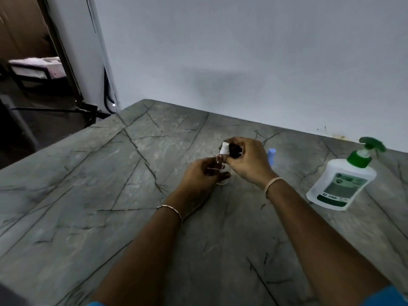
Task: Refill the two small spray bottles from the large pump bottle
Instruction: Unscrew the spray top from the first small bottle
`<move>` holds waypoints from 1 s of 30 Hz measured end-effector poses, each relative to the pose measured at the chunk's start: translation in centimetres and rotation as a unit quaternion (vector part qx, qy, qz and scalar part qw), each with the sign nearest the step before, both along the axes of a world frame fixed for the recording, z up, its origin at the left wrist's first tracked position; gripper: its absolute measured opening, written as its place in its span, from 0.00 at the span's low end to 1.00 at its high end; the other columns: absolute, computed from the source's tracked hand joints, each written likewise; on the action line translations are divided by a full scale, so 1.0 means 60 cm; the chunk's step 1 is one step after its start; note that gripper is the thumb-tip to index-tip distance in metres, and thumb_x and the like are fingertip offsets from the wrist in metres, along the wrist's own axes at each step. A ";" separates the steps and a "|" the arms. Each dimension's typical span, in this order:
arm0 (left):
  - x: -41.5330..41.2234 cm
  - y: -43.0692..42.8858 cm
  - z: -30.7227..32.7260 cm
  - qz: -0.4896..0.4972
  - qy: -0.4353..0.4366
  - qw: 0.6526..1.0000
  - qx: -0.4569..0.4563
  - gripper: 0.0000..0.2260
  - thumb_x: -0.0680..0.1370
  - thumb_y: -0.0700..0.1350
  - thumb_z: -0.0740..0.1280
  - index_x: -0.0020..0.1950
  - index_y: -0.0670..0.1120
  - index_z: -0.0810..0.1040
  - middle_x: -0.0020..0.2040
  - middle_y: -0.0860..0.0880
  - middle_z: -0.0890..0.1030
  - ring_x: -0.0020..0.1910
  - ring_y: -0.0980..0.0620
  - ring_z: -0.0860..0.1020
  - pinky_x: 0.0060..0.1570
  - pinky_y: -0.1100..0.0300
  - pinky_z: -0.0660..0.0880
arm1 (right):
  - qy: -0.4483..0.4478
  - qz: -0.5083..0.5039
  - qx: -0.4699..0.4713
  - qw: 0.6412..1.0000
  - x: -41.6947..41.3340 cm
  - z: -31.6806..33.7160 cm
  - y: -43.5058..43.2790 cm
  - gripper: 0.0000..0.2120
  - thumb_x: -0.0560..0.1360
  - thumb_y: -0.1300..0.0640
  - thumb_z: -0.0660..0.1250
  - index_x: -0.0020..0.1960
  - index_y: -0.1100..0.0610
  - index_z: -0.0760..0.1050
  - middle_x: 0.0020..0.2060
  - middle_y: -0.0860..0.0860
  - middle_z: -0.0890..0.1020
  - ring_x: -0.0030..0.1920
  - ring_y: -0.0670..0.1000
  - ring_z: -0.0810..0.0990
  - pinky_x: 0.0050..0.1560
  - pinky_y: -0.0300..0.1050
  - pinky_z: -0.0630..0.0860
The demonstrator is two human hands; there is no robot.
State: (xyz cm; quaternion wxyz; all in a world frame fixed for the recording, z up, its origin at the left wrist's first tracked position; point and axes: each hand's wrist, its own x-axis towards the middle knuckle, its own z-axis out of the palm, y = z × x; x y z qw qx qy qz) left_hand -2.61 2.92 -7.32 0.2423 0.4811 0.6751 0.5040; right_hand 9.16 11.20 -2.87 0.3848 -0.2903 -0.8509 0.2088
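Blue bottle (271, 153) behind right hand (248, 161) holding cap (225, 148); pump bottle (341, 184) right.

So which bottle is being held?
The small clear bottle, white top, in the left hand and right hand; the blue bottle and green-pump bottle stand apart.

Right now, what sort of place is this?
Probably a room in a home: a grey veined stone countertop against a plain pale wall, with a dark-framed doorway on the left leading to another room.

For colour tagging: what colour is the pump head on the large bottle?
Green pump head on the white large pump bottle; head view.
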 end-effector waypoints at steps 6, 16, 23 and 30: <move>-0.015 0.002 0.001 -0.044 -0.002 0.999 0.003 0.16 0.69 0.42 0.75 0.56 0.44 0.80 0.47 0.53 0.83 0.46 0.58 0.81 0.50 0.66 0.78 | -0.073 0.098 -0.044 0.992 0.009 0.028 0.019 0.08 0.76 0.57 0.69 0.55 0.55 0.81 0.47 0.49 0.85 0.49 0.46 0.83 0.52 0.46 0.80; 0.036 -0.028 0.014 -0.017 0.029 0.999 -0.017 0.22 0.67 0.49 0.77 0.57 0.44 0.78 0.50 0.47 0.82 0.50 0.50 0.80 0.52 0.56 0.78 | -0.084 0.095 -0.014 0.992 0.032 0.033 -0.040 0.10 0.71 0.62 0.71 0.53 0.59 0.79 0.49 0.53 0.83 0.50 0.51 0.81 0.54 0.48 0.79; 0.086 -0.093 0.008 0.040 0.068 0.997 0.013 0.16 0.65 0.51 0.78 0.48 0.48 0.80 0.46 0.50 0.80 0.47 0.51 0.78 0.50 0.54 0.77 | -0.019 0.017 0.011 1.000 0.071 0.019 -0.107 0.17 0.67 0.53 0.79 0.52 0.58 0.80 0.43 0.51 0.83 0.43 0.47 0.81 0.47 0.42 0.78; 0.108 -0.117 0.006 0.067 0.063 0.995 0.034 0.20 0.65 0.51 0.79 0.50 0.42 0.80 0.43 0.49 0.79 0.42 0.52 0.77 0.39 0.61 0.73 | 0.026 0.090 -0.139 0.986 0.090 0.021 -0.143 0.18 0.75 0.64 0.69 0.63 0.58 0.70 0.51 0.58 0.83 0.52 0.54 0.82 0.53 0.45 0.78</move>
